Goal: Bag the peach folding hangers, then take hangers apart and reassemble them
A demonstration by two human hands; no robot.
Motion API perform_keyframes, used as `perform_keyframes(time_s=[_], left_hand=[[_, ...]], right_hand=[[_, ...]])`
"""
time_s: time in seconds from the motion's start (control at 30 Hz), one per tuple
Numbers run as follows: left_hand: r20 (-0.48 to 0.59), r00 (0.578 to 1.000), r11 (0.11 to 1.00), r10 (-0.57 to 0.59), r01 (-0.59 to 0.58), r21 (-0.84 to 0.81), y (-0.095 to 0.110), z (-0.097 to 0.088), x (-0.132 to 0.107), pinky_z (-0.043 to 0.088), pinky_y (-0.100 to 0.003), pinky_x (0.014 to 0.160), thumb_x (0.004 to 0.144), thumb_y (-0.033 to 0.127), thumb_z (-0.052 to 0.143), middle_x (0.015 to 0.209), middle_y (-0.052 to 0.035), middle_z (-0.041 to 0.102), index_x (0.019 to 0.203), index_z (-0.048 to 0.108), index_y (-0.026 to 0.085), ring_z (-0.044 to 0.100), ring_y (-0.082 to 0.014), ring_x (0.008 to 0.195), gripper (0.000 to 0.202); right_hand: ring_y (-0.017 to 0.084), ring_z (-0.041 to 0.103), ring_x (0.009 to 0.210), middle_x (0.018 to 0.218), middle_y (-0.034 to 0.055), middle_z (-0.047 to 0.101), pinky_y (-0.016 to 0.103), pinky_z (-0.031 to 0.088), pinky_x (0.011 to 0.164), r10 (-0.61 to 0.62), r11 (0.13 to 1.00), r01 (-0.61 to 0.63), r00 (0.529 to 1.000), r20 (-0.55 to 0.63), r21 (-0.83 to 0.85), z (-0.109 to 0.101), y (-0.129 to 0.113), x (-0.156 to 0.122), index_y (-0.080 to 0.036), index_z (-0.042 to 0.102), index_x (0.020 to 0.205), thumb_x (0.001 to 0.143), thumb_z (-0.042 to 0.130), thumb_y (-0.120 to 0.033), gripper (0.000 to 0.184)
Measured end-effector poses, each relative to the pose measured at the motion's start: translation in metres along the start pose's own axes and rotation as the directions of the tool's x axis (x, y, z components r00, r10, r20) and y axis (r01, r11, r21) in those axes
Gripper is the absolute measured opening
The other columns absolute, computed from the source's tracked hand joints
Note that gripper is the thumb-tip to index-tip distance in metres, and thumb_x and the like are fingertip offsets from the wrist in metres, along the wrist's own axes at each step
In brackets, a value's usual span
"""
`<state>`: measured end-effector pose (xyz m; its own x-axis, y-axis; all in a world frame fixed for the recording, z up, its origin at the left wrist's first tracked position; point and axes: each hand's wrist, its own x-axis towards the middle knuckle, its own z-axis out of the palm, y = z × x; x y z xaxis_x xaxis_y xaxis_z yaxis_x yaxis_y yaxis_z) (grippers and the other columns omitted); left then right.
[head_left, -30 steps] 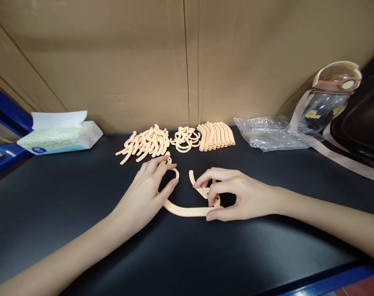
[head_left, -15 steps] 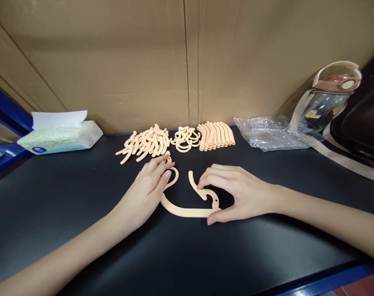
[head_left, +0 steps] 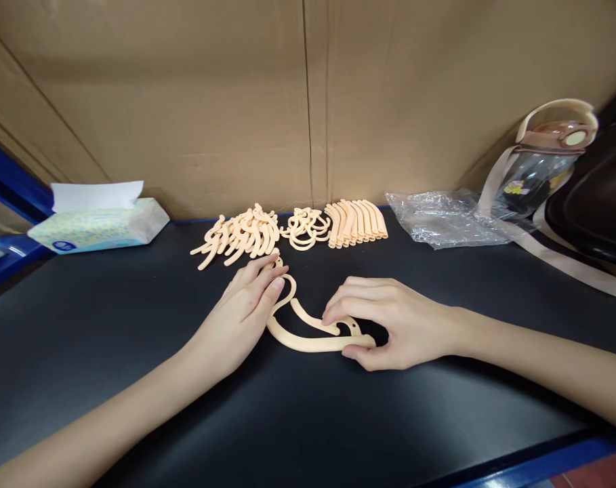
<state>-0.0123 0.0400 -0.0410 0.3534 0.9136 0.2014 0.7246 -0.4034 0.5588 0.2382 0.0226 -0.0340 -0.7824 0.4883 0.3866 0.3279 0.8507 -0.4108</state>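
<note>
My left hand [head_left: 249, 305] has its fingers and thumb closed over one side of a beige plastic hanger hook [head_left: 292, 288], hiding part of it. Just below, a long curved hanger arm [head_left: 310, 344] lies on the black table, its left end close to that hand. My right hand [head_left: 376, 325] grips the right ends of this arm and a thinner curved hanger arm [head_left: 308, 317], thumb at the front and fingertips on the thinner piece. A rounded end with a small hole [head_left: 354, 325] shows beneath the right fingers. How the pieces join is partly covered.
Behind the hands lie a pile of thin curved arms [head_left: 244, 234], a heap of hooks [head_left: 305, 227] and a row of wider arms [head_left: 358, 222]. A tissue pack [head_left: 99, 227] is at left. Clear plastic bag [head_left: 440, 220] and strapped bottle [head_left: 536, 176] stand at right, against cardboard [head_left: 211, 102].
The thinner arm has swung down and left, now lying closer to the long arm. My right fingers have closed in slightly around the pieces. My left hand has stayed in place.
</note>
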Motion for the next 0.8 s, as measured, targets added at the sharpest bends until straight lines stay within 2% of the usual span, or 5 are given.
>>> perform_keyframes(time_s=[0.23,0.37,0.47,0.8], left_hand=[[0.015,1.0,1.0,0.003,-0.003,0.008,0.0008,-0.0005,-0.0006,0.024,-0.047,0.121,0.099,0.056,0.025,0.148,-0.0076,0.045,0.129,0.06,0.018,0.036,-0.0263,0.141,0.059],[0.017,1.0,1.0,0.014,-0.015,0.004,0.0004,-0.0001,-0.0014,0.024,-0.048,0.12,0.1,0.055,0.024,0.147,-0.0074,0.046,0.127,0.06,0.019,0.036,-0.0256,0.141,0.058],[0.019,1.0,1.0,0.02,-0.02,0.008,0.0014,0.0,-0.002,0.024,-0.049,0.12,0.1,0.055,0.024,0.146,-0.0072,0.047,0.127,0.06,0.019,0.036,-0.0259,0.141,0.058],[0.01,1.0,0.999,0.02,-0.02,-0.025,0.0007,0.0005,-0.0012,0.023,-0.05,0.121,0.1,0.055,0.025,0.144,-0.0087,0.048,0.13,0.056,0.018,0.037,-0.0249,0.14,0.057]], right_hand=[[0.017,0.059,0.09,0.101,0.0053,0.069,0.031,0.05,0.079,-0.004,0.999,0.004,1.0,0.006,-0.042,-0.0002,0.0002,0.0003,-0.019,0.06,0.104,0.082,0.055,-0.009,0.024],[0.017,0.058,0.096,0.107,0.0075,0.067,0.032,0.049,0.086,-0.011,0.995,0.01,1.0,-0.01,-0.1,-0.0006,0.0022,0.0,-0.017,0.061,0.108,0.086,0.058,-0.016,0.022],[0.018,0.058,0.094,0.104,0.0081,0.067,0.033,0.049,0.086,-0.003,0.991,0.0,1.0,-0.022,-0.137,-0.0008,0.0047,-0.0001,-0.015,0.061,0.11,0.087,0.062,-0.023,0.024],[0.018,0.056,0.089,0.1,0.0062,0.068,0.033,0.048,0.083,0.008,0.994,-0.012,0.999,-0.037,-0.109,-0.0002,0.0067,-0.0002,-0.015,0.06,0.11,0.087,0.061,-0.019,0.023]])
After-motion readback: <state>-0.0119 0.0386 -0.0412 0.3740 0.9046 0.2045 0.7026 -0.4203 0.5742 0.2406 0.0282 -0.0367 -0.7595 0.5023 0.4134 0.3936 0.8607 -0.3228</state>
